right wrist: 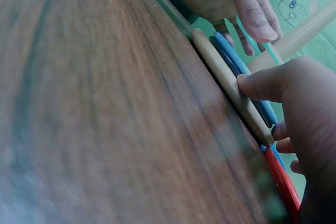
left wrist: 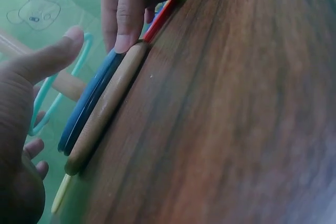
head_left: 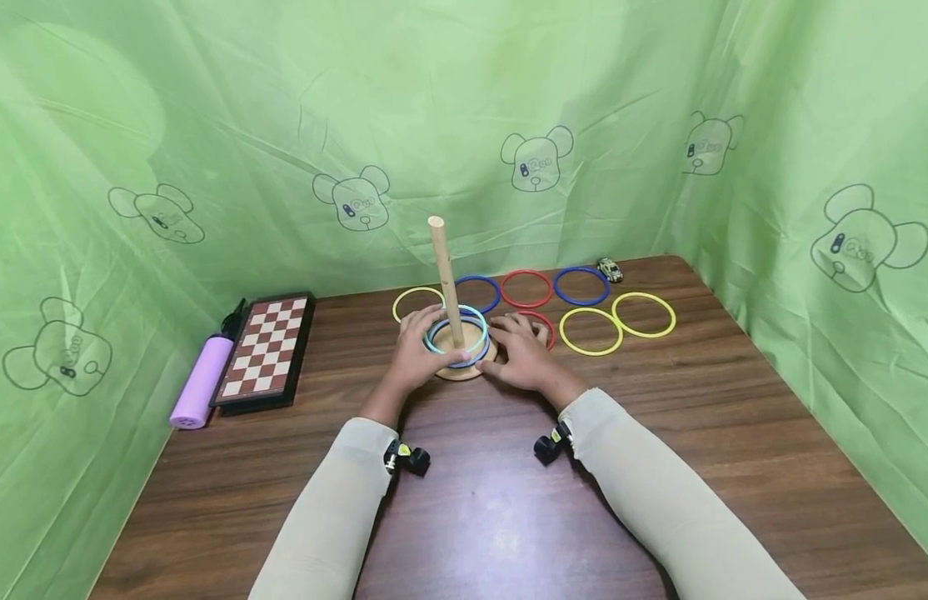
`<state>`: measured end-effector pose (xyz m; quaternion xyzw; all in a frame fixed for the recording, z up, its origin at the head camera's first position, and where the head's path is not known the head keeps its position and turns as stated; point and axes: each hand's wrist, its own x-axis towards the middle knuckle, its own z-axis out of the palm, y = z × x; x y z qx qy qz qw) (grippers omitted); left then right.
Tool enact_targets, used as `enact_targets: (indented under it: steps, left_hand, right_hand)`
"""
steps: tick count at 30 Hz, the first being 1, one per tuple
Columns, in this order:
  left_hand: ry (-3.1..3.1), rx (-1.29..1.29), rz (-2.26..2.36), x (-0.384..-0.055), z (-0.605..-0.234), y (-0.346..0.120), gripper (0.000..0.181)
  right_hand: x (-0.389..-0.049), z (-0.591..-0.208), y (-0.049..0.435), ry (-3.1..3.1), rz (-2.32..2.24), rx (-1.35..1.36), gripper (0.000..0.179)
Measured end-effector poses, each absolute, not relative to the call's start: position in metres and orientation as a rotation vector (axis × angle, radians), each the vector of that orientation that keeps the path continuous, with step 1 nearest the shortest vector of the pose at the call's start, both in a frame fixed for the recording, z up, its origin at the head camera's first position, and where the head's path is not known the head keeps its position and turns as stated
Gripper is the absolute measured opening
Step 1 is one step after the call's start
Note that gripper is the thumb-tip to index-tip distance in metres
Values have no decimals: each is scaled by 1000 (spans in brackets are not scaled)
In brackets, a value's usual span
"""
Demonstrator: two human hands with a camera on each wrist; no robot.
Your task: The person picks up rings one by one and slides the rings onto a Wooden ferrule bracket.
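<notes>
A wooden peg (head_left: 446, 283) rises from a round wooden base (head_left: 456, 375) at the middle of the table. My left hand (head_left: 419, 350) pinches a turquoise ring (left wrist: 79, 66), which encircles the peg and is tilted above the base. Beneath it, blue rings (left wrist: 86, 111) lie stacked on the base. On the other side, my right hand (head_left: 522, 354) grips the base's right side, its thumb (right wrist: 257, 85) at the edge where base and rings meet. The right hand's other fingers reach round the far side, partly hidden in the right wrist view.
Behind and right of the base lie yellow rings (head_left: 590, 353), red rings (head_left: 526, 304) and blue rings (head_left: 581, 302). A toy car (head_left: 610, 270) stands at the back edge. At left are a checkered board (head_left: 265, 346) and a purple cylinder (head_left: 202, 383). Green cloth (head_left: 449, 100) surrounds the table.
</notes>
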<state>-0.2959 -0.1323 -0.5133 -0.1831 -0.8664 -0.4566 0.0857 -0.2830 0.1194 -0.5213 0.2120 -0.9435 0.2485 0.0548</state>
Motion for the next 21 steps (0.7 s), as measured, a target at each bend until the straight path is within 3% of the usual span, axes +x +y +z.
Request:
enact_targets:
  steps: [21]
  left_hand:
    - [-2652, -522, -1402, -295, -525, -130, 100]
  right_hand:
    - [-282, -523, 121, -2814, 833, 669, 75]
